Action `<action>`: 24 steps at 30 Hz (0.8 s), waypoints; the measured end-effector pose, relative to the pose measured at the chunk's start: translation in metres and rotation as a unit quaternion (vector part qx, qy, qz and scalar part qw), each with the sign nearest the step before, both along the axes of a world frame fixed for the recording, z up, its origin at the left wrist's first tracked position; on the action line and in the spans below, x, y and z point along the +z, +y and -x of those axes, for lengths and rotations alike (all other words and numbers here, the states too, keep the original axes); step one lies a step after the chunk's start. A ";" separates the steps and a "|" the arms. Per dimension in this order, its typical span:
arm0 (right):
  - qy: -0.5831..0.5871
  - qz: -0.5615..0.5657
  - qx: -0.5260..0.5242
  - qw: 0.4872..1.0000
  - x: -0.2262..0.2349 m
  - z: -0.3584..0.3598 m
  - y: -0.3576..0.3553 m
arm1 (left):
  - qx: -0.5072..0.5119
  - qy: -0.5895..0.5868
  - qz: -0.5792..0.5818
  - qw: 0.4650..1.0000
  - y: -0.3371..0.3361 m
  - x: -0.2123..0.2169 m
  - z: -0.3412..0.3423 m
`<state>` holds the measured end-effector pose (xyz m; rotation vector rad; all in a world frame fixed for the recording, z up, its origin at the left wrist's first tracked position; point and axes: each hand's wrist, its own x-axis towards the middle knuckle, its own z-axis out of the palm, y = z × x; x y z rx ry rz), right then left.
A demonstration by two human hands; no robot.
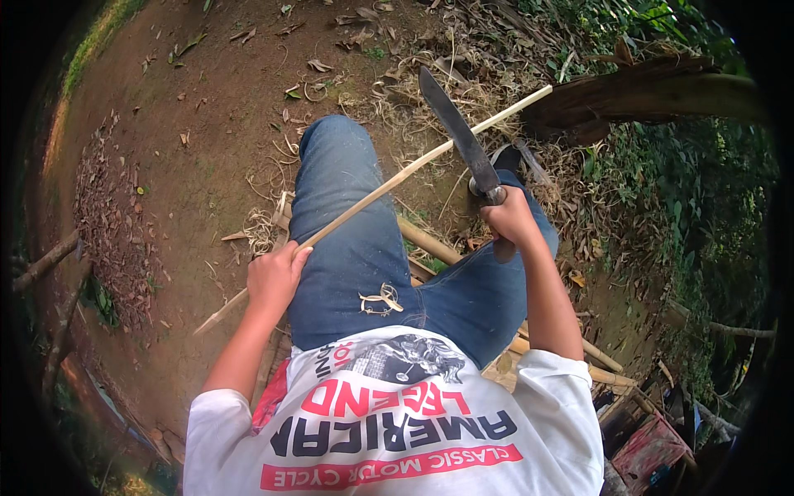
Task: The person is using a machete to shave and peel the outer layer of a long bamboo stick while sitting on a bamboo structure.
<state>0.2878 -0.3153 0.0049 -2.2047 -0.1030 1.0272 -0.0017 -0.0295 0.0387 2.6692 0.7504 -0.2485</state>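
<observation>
My left hand (275,279) is closed around a long, pale bamboo strip (376,192), near its lower left end. The strip slants up to the right across my thigh, and a short tail of it sticks out behind the hand. My right hand (510,218) grips the dark handle of a machete (461,132). Its broad grey blade points up and to the left, crossing the strip toward its far end. Whether the edge touches the strip I cannot tell. A few curled shavings (381,300) lie on my jeans (339,207).
I sit on bamboo poles (428,240) that run beneath my legs. Pale shavings and dry leaves (413,99) litter the brown soil ahead. A thick trunk (653,97) lies at the upper right, with green plants beyond it. Branches (50,260) stand at the left.
</observation>
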 end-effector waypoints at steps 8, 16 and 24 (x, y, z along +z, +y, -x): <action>-0.056 -0.039 -0.022 0.997 0.006 0.014 0.015 | 0.005 -0.017 0.010 1.000 0.000 -0.006 -0.001; -0.029 -0.052 -0.116 0.992 0.006 -0.005 0.020 | 0.007 -0.039 -0.003 0.999 -0.005 -0.011 0.003; -0.016 -0.041 -0.074 0.996 0.032 0.001 0.019 | -0.003 -0.033 -0.034 0.999 -0.005 -0.009 0.006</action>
